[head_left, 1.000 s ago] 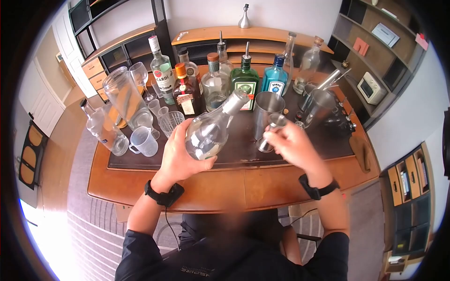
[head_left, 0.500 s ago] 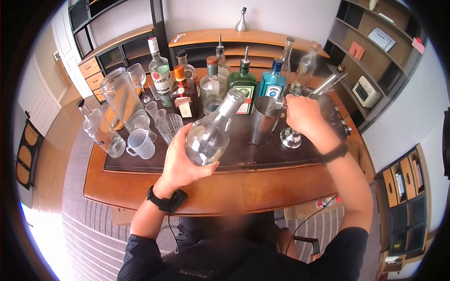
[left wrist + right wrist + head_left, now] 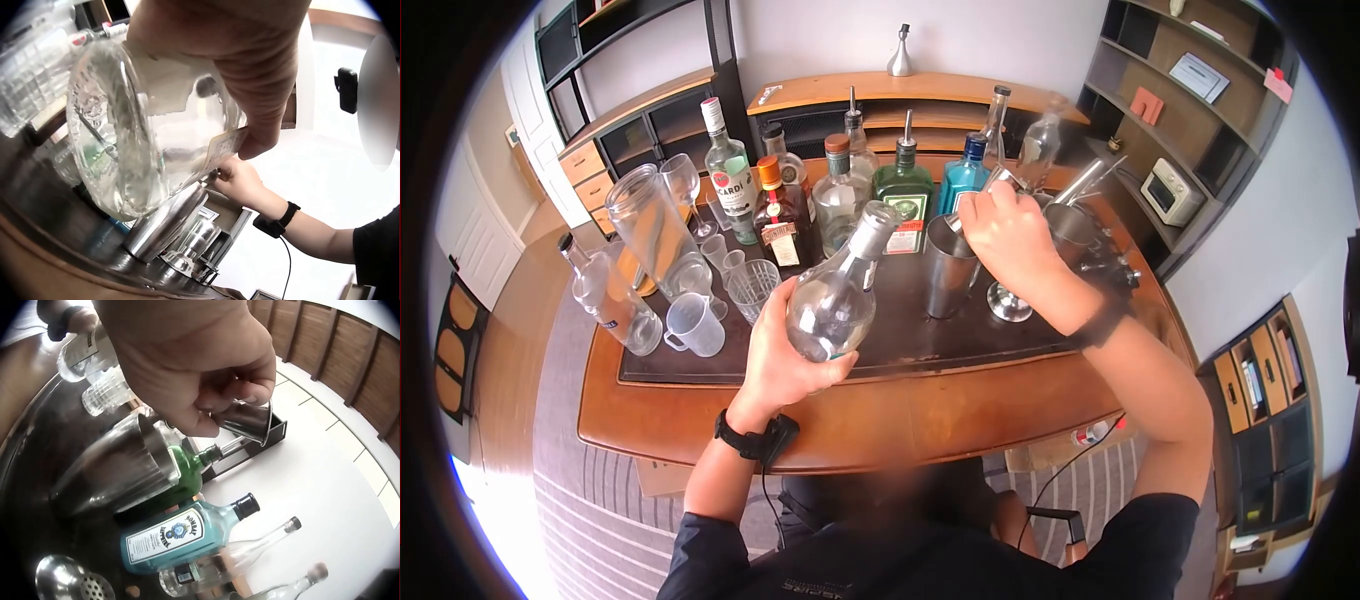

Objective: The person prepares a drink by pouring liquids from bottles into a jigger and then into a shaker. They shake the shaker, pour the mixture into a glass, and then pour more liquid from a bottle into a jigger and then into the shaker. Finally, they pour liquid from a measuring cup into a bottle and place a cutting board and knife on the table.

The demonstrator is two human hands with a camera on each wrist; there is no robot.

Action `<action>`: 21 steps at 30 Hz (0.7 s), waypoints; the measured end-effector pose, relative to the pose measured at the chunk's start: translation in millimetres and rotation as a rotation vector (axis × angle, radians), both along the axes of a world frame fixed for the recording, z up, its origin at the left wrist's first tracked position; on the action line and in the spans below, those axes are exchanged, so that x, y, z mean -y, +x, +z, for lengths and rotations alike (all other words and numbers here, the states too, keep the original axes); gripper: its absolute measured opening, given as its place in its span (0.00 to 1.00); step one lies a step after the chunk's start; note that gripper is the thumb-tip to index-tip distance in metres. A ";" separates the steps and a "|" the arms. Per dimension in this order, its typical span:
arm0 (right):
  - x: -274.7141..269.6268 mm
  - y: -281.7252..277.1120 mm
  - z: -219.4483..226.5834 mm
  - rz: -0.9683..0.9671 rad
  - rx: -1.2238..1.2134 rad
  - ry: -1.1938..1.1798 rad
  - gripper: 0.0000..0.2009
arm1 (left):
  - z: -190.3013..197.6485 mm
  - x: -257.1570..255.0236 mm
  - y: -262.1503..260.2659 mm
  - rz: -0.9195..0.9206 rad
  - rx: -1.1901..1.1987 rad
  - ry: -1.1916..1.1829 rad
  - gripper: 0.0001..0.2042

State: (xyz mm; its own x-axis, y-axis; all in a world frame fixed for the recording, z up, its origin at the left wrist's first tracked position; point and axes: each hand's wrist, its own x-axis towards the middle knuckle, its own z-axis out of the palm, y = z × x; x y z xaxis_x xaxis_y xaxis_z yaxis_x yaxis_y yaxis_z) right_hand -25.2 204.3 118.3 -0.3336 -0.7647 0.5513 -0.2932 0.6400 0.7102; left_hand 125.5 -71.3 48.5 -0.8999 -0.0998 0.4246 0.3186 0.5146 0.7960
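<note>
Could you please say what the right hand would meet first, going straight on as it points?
Probably the green bottle, beyond the metal tin; the blue bottle lies close to that line, and depth is unclear.

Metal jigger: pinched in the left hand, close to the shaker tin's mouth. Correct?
Wrong hand. The right hand pinches the metal jigger, as the right wrist view shows; in the head view, the left hand grips a clear glass bottle. Close to the mouth of the shaker tin is right.

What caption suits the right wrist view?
Right hand pinching a metal jigger beside a shaker tin, blue Bombay bottle nearby.
</note>
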 end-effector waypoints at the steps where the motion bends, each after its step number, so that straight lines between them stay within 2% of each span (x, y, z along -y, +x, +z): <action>1: 2.1 6.0 5.9 0.082 0.062 -0.138 0.06 | 0.4 0.1 0.4 0.008 0.000 0.000 0.50; 3: 9.3 27.9 20.2 0.251 0.190 -0.411 0.09 | -0.8 3.0 -0.9 -0.011 -0.003 0.040 0.51; 5: 14.5 46.8 11.7 0.313 0.508 -0.701 0.08 | -3.0 7.0 -3.3 -0.020 -0.024 0.079 0.51; 6: 20.5 57.0 5.4 0.474 0.801 -0.851 0.06 | -4.8 8.9 -4.8 -0.025 -0.041 0.097 0.51; 7: 25.3 62.0 -12.3 0.447 1.061 -0.964 0.10 | -6.6 10.5 -6.3 -0.029 -0.060 0.114 0.51; 9: 32.7 70.5 -29.1 0.233 1.446 -0.921 0.10 | -10.2 12.8 -9.7 -0.047 -0.071 0.185 0.51; 11: 38.9 60.5 -73.7 0.175 1.523 -0.944 0.11 | -11.6 13.1 -11.5 -0.070 -0.076 0.234 0.51; 15: 45.4 50.7 -112.4 0.016 1.737 -1.020 0.12 | -15.3 14.7 -15.7 -0.099 -0.092 0.292 0.51; 19: 44.5 51.2 -112.3 -0.035 1.845 -1.084 0.14 | -13.8 13.8 -18.7 -0.121 -0.092 0.337 0.52; 21: 37.9 57.6 -95.4 -0.216 1.757 -0.825 0.15 | -9.7 8.8 -19.0 -0.138 -0.058 0.403 0.52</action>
State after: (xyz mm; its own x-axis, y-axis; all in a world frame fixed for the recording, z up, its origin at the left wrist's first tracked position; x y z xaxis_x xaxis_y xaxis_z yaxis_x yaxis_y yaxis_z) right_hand 32.4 166.5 22.9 -0.8598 -0.4126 -0.3010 -0.1099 0.7251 -0.6798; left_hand 106.5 -80.1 38.9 -0.8920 -0.1486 0.4270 0.4131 0.1158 0.9033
